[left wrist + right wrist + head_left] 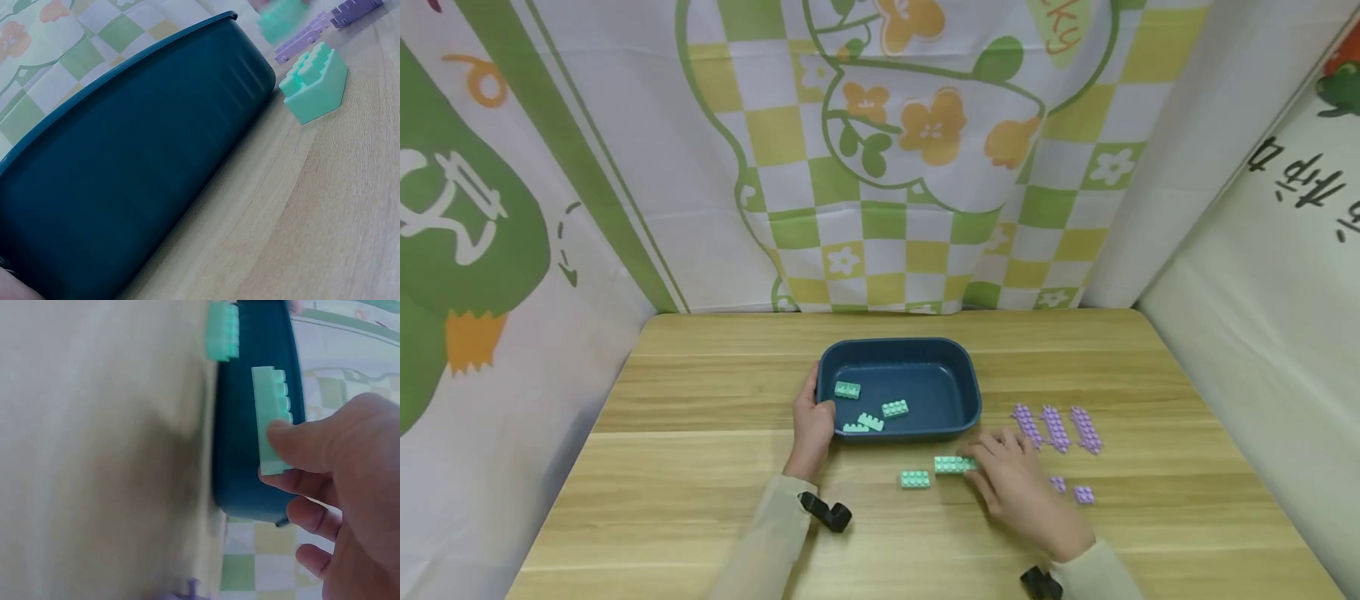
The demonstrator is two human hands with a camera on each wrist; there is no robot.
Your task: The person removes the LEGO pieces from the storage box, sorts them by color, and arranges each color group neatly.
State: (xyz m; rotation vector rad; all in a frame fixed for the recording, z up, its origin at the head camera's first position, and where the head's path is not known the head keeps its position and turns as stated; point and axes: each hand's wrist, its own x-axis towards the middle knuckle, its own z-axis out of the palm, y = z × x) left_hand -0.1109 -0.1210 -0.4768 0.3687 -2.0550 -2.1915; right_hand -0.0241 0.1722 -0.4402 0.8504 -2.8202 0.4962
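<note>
My left hand grips the left end of a dark blue bin, thumb over the near rim. Several mint green toy bricks, among them a studded one, lie on the bin's floor toward its left side. In front of the bin, my right hand pinches a long mint green brick by one end between thumb and fingers. The right wrist view shows this brick raised off the tabletop. A shorter mint green brick sits on the table to its left, studs up.
Right of the bin, three long purple pieces lie side by side on the wooden table. Nearer me are small purple bricks, one partly behind the right hand. A patterned curtain hangs behind the table.
</note>
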